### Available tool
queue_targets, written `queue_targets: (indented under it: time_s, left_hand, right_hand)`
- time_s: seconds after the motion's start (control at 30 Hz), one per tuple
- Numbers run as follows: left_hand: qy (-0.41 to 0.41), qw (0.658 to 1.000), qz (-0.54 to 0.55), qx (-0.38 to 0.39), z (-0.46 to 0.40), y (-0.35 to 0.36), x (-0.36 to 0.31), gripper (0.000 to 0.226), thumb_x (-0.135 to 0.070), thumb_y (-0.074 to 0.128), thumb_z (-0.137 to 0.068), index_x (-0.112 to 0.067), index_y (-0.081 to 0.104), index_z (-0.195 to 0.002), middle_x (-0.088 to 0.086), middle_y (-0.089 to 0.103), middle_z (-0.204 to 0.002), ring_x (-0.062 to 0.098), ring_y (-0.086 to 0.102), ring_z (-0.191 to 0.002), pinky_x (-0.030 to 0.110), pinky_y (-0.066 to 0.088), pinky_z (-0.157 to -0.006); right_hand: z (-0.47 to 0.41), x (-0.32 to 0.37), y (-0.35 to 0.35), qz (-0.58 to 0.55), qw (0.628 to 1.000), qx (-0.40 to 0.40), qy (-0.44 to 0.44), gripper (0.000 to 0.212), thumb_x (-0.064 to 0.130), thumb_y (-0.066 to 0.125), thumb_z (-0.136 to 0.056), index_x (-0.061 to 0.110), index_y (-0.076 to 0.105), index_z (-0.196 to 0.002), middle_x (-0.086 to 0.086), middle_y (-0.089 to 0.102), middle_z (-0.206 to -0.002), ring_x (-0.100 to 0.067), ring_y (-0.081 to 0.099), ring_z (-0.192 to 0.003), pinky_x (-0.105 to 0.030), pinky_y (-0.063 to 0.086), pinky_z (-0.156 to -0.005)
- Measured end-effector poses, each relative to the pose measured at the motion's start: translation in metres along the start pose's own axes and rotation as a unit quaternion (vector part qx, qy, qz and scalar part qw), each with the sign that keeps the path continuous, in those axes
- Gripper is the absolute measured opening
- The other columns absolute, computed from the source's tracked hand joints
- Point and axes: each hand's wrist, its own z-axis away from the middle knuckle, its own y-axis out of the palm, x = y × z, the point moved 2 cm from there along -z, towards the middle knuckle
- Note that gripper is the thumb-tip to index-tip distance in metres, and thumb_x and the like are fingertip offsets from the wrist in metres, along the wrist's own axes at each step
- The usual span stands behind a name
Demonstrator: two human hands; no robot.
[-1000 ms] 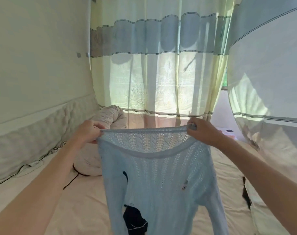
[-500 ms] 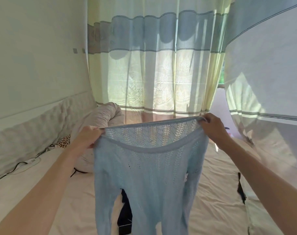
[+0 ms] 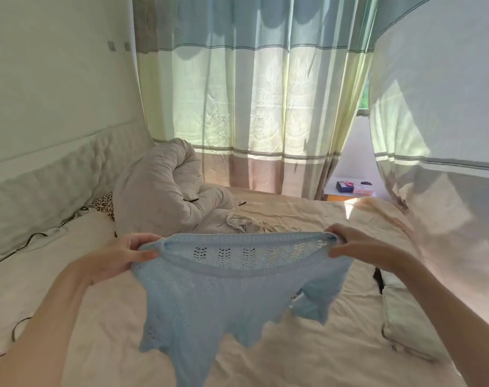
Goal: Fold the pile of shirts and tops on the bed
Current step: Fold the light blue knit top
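A light blue knitted top [image 3: 223, 297] with a lacy open pattern hangs spread in front of me, low over the beige bed sheet [image 3: 307, 356]. My left hand [image 3: 126, 254] grips its left shoulder at the neckline. My right hand [image 3: 357, 245] pinches the right shoulder. The neck opening is stretched wide between them. The body and sleeves droop onto the sheet. A pale crumpled garment [image 3: 246, 223] lies on the bed just beyond the top.
A bundled grey-beige duvet [image 3: 165, 188] sits at the back left with a leopard-print pillow [image 3: 105, 205] beside it. A black cable [image 3: 42, 236] runs along the padded headboard. Curtains hang behind and to the right. A pale pillow [image 3: 405, 325] and something dark [image 3: 378, 279] lie at the bed's right edge.
Both hands have lowered the blue top toward the bed. My view has tilted down, so more of the sheet and duvet show. The dark item earlier seen beneath the top is out of sight.
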Motion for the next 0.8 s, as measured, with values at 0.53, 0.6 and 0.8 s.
queue_targets:
  time_s: [0.53,0.6,0.8]
  left_hand:
    - [0.145,0.893,-0.268,-0.332,0.127,0.057,0.073,0.02,-0.025,0.056,-0.093,-0.009,0.058,-0.082,0.003,0.051,-0.059,0.014,0.046,-0.057,0.029,0.036,-0.057]
    - [0.168,0.888,-0.253,-0.345,0.155,0.059,0.074,0.016,-0.025,0.057,-0.092,-0.011,0.06,-0.084,0.004,0.056,-0.065,0.016,0.05,-0.061,0.029,0.036,-0.058]
    - [0.237,0.861,-0.242,-0.38,0.229,0.066,0.063,0.01,-0.019,0.063,-0.088,-0.009,0.063,-0.089,0.005,0.059,-0.069,0.02,0.052,-0.065,0.034,0.04,-0.064]
  right_hand:
    - [0.131,-0.011,0.112,-0.182,0.896,-0.406,-0.009,0.024,0.018,0.063,-0.088,0.017,0.051,-0.067,0.0,0.046,-0.062,-0.008,0.038,-0.056,-0.016,0.031,-0.05]
    - [0.163,-0.003,0.124,-0.142,0.892,-0.429,0.011,0.018,0.026,0.064,-0.087,0.018,0.056,-0.074,0.001,0.053,-0.066,-0.01,0.045,-0.061,-0.024,0.034,-0.058]
    - [0.248,0.03,0.145,-0.003,0.869,-0.493,0.038,0.017,0.039,0.062,-0.087,0.023,0.058,-0.082,0.007,0.054,-0.069,-0.017,0.049,-0.072,-0.029,0.034,-0.067]
